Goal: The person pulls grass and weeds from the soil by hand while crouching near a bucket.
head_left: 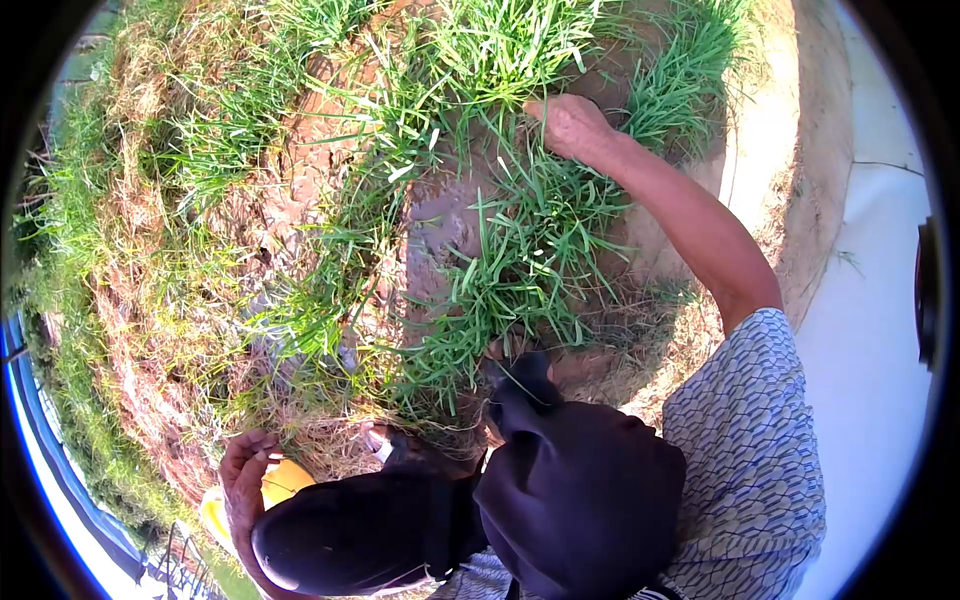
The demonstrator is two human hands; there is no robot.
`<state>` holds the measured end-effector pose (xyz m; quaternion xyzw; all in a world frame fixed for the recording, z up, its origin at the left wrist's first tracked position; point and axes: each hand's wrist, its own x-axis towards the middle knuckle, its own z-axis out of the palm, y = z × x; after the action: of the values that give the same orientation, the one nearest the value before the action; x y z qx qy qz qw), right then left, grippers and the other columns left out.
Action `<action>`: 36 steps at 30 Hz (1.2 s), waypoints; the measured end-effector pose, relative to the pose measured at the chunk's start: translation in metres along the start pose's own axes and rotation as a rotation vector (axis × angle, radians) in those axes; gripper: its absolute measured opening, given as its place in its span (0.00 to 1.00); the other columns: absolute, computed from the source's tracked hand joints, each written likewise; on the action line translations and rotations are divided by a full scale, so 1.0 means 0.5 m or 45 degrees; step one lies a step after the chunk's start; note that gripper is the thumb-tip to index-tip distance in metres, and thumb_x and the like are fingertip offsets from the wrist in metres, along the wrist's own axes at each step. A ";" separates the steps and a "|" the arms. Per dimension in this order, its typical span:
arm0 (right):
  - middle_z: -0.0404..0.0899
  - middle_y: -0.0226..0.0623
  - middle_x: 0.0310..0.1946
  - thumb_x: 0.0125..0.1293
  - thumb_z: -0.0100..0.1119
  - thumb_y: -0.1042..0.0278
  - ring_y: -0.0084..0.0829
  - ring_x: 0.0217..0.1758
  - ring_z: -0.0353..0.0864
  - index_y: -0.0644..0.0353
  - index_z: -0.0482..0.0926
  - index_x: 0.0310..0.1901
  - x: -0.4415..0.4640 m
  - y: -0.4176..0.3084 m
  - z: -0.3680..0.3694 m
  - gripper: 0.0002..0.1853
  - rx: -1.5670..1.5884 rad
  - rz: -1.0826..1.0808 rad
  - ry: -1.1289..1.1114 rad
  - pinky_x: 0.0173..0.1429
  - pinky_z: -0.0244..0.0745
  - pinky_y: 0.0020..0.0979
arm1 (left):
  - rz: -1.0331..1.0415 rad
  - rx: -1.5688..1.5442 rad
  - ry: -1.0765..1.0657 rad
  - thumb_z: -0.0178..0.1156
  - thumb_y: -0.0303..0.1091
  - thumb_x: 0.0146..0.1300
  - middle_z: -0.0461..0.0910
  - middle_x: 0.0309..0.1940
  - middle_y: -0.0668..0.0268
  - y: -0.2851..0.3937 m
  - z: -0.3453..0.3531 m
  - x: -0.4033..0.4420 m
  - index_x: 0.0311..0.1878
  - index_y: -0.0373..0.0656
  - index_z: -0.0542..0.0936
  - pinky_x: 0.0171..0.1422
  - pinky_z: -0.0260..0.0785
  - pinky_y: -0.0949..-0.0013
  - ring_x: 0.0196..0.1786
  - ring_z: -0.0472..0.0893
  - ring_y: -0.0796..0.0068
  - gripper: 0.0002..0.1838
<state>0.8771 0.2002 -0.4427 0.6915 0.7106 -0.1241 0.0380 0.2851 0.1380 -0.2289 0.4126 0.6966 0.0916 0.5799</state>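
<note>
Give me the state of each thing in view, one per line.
Right hand: at the grass, fingers partly hidden, grip unclear
Left hand: fingers bent, by the yellow object, grip unclear
Grass: green, in leafy clumps
Mud: bare, wet-looking
Dry grass: brownish, tangled
Yellow object: partly hidden
Knees: bent

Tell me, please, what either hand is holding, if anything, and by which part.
It cannot be told: the right hand is at the green grass, its grip partly hidden; the left hand shows no clear hold.
</note>
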 end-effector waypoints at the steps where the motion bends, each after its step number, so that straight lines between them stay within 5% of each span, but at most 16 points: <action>1: 0.78 0.47 0.23 0.59 0.52 0.70 0.50 0.30 0.82 0.59 0.76 0.37 0.005 -0.005 0.018 0.06 0.018 0.017 0.104 0.36 0.80 0.44 | 0.007 -0.005 0.019 0.57 0.28 0.60 0.81 0.45 0.61 -0.001 0.000 -0.005 0.53 0.37 0.75 0.52 0.70 0.68 0.46 0.79 0.71 0.17; 6: 0.79 0.52 0.27 0.56 0.55 0.69 0.52 0.33 0.82 0.59 0.78 0.37 0.040 -0.019 0.113 0.08 0.298 0.284 0.492 0.37 0.79 0.46 | -0.014 -0.070 0.090 0.56 0.27 0.59 0.81 0.44 0.62 -0.016 -0.005 -0.027 0.53 0.37 0.75 0.52 0.71 0.69 0.45 0.79 0.72 0.18; 7: 0.81 0.52 0.32 0.54 0.59 0.67 0.51 0.37 0.82 0.58 0.79 0.40 0.066 0.011 0.186 0.12 0.282 0.130 0.625 0.41 0.79 0.44 | 0.001 -0.097 0.077 0.56 0.27 0.59 0.81 0.44 0.61 -0.016 -0.005 -0.029 0.53 0.37 0.75 0.52 0.71 0.69 0.44 0.79 0.72 0.17; 10: 0.82 0.48 0.34 0.54 0.61 0.65 0.50 0.38 0.82 0.62 0.79 0.41 0.046 -0.055 0.100 0.14 0.568 0.339 0.641 0.44 0.79 0.41 | 0.014 -0.106 0.069 0.56 0.26 0.60 0.81 0.45 0.61 -0.018 -0.009 -0.031 0.53 0.37 0.75 0.52 0.71 0.69 0.44 0.79 0.72 0.17; 14: 0.81 0.44 0.32 0.53 0.63 0.64 0.47 0.35 0.81 0.57 0.80 0.43 0.079 -0.041 0.113 0.15 0.409 0.090 0.975 0.43 0.79 0.40 | 0.010 -0.093 0.083 0.56 0.26 0.60 0.82 0.44 0.61 -0.021 -0.010 -0.030 0.53 0.37 0.75 0.52 0.71 0.70 0.44 0.80 0.72 0.17; 16: 0.83 0.43 0.35 0.53 0.63 0.65 0.44 0.38 0.82 0.59 0.81 0.43 0.092 -0.044 0.126 0.15 0.747 0.149 1.045 0.43 0.79 0.39 | 0.003 -0.067 0.093 0.56 0.27 0.60 0.82 0.44 0.62 -0.020 -0.010 -0.029 0.54 0.37 0.75 0.50 0.72 0.71 0.43 0.81 0.73 0.17; 19: 0.81 0.41 0.31 0.52 0.63 0.65 0.43 0.36 0.81 0.58 0.79 0.40 0.087 -0.040 0.129 0.13 0.390 0.281 0.799 0.40 0.78 0.40 | 0.006 -0.075 0.105 0.56 0.27 0.60 0.82 0.43 0.62 -0.019 -0.008 -0.032 0.54 0.37 0.75 0.50 0.72 0.71 0.43 0.81 0.73 0.17; 23: 0.82 0.40 0.34 0.52 0.61 0.67 0.42 0.37 0.82 0.57 0.81 0.39 0.100 0.011 0.191 0.12 0.173 0.086 0.903 0.41 0.78 0.41 | 0.020 -0.103 0.114 0.56 0.27 0.60 0.82 0.43 0.62 -0.026 -0.012 -0.038 0.53 0.37 0.75 0.50 0.72 0.71 0.43 0.81 0.73 0.17; 26: 0.82 0.42 0.35 0.51 0.61 0.70 0.44 0.35 0.82 0.58 0.80 0.39 0.047 -0.034 0.145 0.11 0.359 0.258 0.759 0.40 0.78 0.41 | 0.008 -0.124 0.118 0.56 0.26 0.61 0.82 0.44 0.62 -0.031 -0.015 -0.039 0.53 0.37 0.75 0.50 0.72 0.71 0.43 0.81 0.73 0.17; 32: 0.79 0.45 0.30 0.50 0.59 0.75 0.48 0.34 0.80 0.59 0.75 0.42 0.005 -0.041 0.096 0.14 0.425 0.062 0.721 0.38 0.76 0.42 | -0.004 -0.108 0.100 0.56 0.26 0.61 0.82 0.44 0.61 -0.025 -0.012 -0.025 0.54 0.37 0.75 0.50 0.72 0.71 0.44 0.80 0.73 0.17; 36: 0.78 0.43 0.44 0.42 0.67 0.74 0.45 0.42 0.81 0.56 0.75 0.47 -0.044 -0.028 0.064 0.25 0.239 -0.203 0.247 0.42 0.80 0.41 | -0.020 -0.094 0.066 0.56 0.26 0.61 0.81 0.45 0.61 -0.022 -0.012 -0.018 0.54 0.36 0.75 0.52 0.71 0.69 0.45 0.80 0.71 0.17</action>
<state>0.8604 0.1711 -0.4670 0.6422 0.7488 -0.1253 -0.1058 0.2745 0.1269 -0.2271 0.3828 0.7108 0.1235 0.5771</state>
